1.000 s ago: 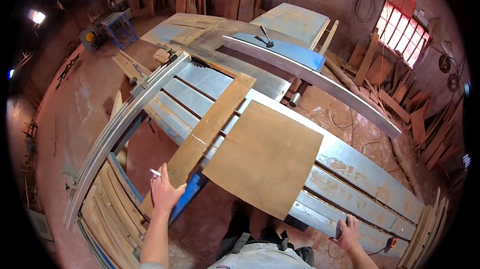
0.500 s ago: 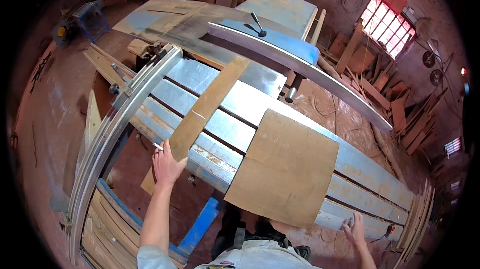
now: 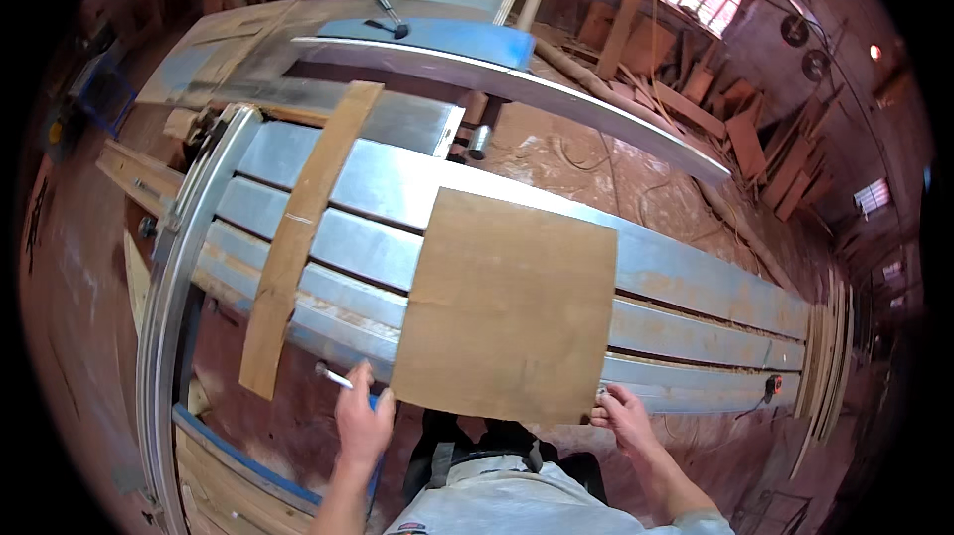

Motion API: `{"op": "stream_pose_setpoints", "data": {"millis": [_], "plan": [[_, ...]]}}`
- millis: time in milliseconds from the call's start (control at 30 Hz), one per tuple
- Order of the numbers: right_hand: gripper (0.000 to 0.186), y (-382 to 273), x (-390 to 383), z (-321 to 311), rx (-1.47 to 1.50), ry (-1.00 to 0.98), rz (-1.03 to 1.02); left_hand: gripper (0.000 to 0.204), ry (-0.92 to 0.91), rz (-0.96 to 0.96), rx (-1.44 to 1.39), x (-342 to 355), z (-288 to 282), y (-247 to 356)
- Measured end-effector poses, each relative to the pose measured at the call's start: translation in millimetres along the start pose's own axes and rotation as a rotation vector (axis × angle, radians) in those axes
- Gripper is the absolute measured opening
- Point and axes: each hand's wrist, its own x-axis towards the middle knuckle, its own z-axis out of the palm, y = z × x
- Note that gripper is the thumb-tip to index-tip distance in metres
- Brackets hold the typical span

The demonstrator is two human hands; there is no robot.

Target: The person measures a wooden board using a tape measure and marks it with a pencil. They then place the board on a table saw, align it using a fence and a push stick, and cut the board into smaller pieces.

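A square brown wood board point(image 3: 507, 306) lies across the slotted metal machine table point(image 3: 696, 336), its near edge overhanging toward me. My left hand point(image 3: 365, 418) is at the board's near left corner, thumb against or very close to its edge. A short white pen-like stick point(image 3: 339, 378) pokes out between its closed fingers. At the near right corner my right hand point(image 3: 624, 416) is closed, its fingertips at the board's edge; something small and pale by its thumb is too small to name. Left of the board, a long wood strip point(image 3: 308, 197) with a white mark lies across the slots.
A metal rail point(image 3: 179, 267) runs along the left side. Beyond the table stand a long fence point(image 3: 556, 88) and a blue panel with a black lever point(image 3: 393, 23). An orange-black tape measure point(image 3: 773, 386) sits at the right end. Wood offcuts point(image 3: 735, 128) lean against the far wall.
My left hand has left the long strip and come to the square board's left corner, still with the white stick. My right hand has moved left to the board's right corner. The view has shifted.
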Motion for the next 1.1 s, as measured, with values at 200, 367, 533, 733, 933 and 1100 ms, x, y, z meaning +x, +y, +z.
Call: {"op": "stream_pose_setpoints", "data": {"millis": [200, 367, 533, 733, 933, 1100], "plan": [[0.049, 2.9, -7.9, 9.6, -0.208, 0.016, -0.161, 0.055, 0.172, -0.284, -0.270, -33.2, 45.5, 29.3], [0.034, -25.4, -5.6, 12.0, -0.081, -0.161, -0.089, 0.054, 0.205, -0.291, -0.479, -26.3, 52.5, 38.0], [0.028, -23.1, 31.7, -28.4, 0.139, -0.072, -0.424, 0.036, -0.053, -0.185, -0.616, -21.1, 79.0, 99.9], [0.036, -32.3, 47.6, -162.4, -0.157, 0.242, -0.552, 0.054, -0.074, 0.135, -0.235, 2.1, 99.1, 105.6], [0.036, -42.1, 48.8, -271.6, -0.827, 0.563, -0.426, 0.056, 0.166, 0.215, 0.091, 57.9, 17.3, 34.9], [0.042, -103.8, 33.8, -256.4, -0.938, 0.658, -0.516, 0.056, 0.321, 0.096, 0.258, 96.2, -64.0, -20.0]]}}
